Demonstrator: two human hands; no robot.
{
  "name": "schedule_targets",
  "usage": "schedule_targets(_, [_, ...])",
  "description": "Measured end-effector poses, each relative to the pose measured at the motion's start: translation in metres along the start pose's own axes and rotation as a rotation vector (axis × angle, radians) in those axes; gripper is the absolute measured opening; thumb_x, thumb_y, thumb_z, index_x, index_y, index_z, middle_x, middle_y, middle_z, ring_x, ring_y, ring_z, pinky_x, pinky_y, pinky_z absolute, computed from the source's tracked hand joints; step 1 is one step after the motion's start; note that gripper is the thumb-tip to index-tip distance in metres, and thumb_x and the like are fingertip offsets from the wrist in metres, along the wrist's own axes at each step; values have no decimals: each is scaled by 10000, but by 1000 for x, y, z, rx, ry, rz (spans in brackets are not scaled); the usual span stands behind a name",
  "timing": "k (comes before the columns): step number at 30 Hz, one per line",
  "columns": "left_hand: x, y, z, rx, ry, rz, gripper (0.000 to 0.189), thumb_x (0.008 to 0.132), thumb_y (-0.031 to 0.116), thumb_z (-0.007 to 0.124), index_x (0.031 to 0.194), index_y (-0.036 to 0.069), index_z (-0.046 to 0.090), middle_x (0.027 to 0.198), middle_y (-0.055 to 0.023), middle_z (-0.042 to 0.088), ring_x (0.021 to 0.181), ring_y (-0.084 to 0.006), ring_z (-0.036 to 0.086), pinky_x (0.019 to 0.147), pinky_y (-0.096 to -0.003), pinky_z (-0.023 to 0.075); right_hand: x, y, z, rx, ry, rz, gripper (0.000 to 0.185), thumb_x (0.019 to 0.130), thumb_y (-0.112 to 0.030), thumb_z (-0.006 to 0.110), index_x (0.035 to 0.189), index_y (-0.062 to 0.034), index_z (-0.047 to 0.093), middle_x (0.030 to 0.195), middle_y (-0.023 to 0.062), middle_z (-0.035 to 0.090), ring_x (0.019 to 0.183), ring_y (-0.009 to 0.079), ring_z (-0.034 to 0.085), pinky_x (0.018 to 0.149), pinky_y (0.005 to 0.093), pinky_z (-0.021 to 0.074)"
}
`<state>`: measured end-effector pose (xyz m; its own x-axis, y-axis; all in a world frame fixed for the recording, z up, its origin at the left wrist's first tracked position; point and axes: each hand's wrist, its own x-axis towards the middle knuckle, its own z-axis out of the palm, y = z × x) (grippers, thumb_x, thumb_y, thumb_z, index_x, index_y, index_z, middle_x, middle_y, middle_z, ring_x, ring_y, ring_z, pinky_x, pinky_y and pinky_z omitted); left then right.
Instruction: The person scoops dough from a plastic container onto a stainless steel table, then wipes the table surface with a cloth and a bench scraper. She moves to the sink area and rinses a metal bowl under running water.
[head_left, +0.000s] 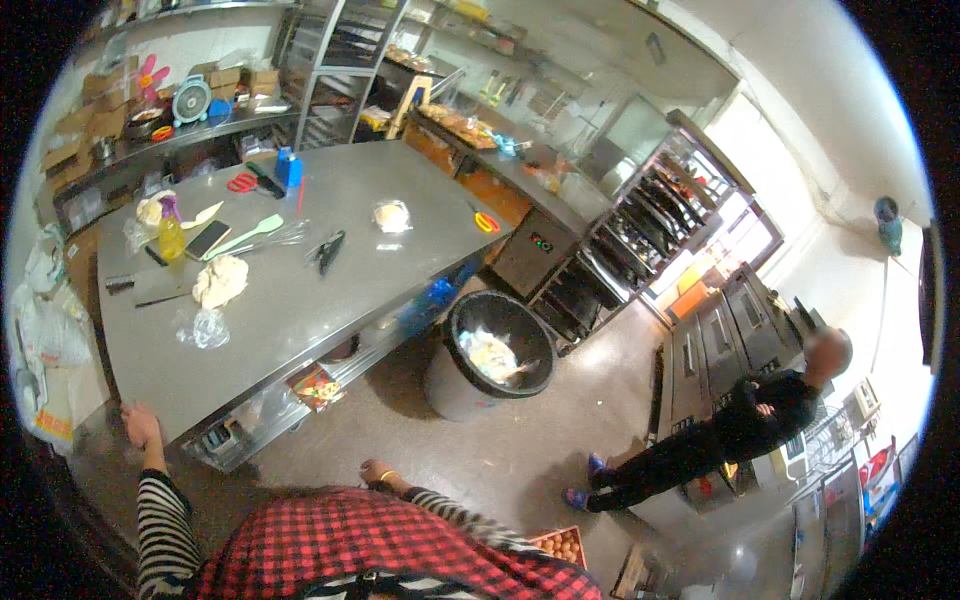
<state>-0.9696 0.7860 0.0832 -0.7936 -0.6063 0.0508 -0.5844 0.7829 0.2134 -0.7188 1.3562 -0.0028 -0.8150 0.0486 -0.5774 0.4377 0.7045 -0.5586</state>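
Note:
My left hand (142, 426) rests at the near corner of a large steel worktable (330, 300), fingers spread a little on its edge, holding nothing. Beside my checked apron, my right hand (375, 471) hangs over the floor; its fingers are partly hidden and no object shows in it. On the table lie a lump of dough (220, 281) and crumpled clear plastic (204, 330). Farther along are a phone (208, 240), a pale green spatula (251, 234), a bottle of yellow liquid (172, 238), black clips or tongs (325, 251) and a small wrapped dough piece (392, 217).
A grey bin (461, 386) with waste stands right of the table. A person (757, 420) in dark clothes stands by the ovens (712, 337). A crate of eggs (559, 546) sits on the floor near me. Red scissors (242, 183) and a blue carton (288, 168) lie across the table.

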Motion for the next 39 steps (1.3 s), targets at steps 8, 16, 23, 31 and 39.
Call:
schedule_targets(8, [-29, 27, -54, -133, -22, -104, 710, 903, 543, 374, 1358, 1, 312, 1277, -238, 461, 1073, -396, 534, 835, -500, 468, 9, -7, -2, -117, 70, 144, 416, 691, -107, 600, 1106, -111, 629, 1071, 164, 630, 1026, 319, 584, 879, 377, 470])
schedule_targets(16, [-34, 30, -60, -64, -15, -105, 739, 886, 572, 379, 1363, 13, 306, 1296, -225, 437, 1095, -386, 516, 846, -503, 460, 8, 3, 4, -43, 149, 180, 378, 718, -99, 608, 1095, -105, 633, 1108, 173, 612, 1037, 325, 576, 881, 392, 469])
schedule_targets(23, [-32, 25, -51, -8, 110, -80, 747, 884, 569, 382, 1380, 18, 285, 1303, -203, 439, 1089, -386, 521, 853, -502, 457, 13, 4, 4, 8, 115, 169, 417, 726, -109, 612, 1143, -89, 602, 1147, 176, 593, 1068, 330, 560, 896, 396, 461])
schedule_targets(31, [-30, 25, -58, -60, 5, -90, 736, 885, 558, 390, 1384, 27, 283, 1306, -202, 442, 1094, -396, 519, 858, -507, 455, 50, 45, 43, -305, 418, 85, 442, 705, -135, 629, 1144, -90, 598, 1137, 160, 604, 1028, 312, 588, 873, 383, 474])
schedule_targets(39, [-35, 25, -60, -96, -46, -14, 735, 890, 538, 412, 1382, 9, 277, 1317, -267, 409, 1115, -424, 495, 879, -523, 437, 52, 37, 22, -155, 172, 73, 413, 717, -252, 668, 1087, -75, 619, 1085, 177, 617, 1015, 340, 584, 860, 417, 473])
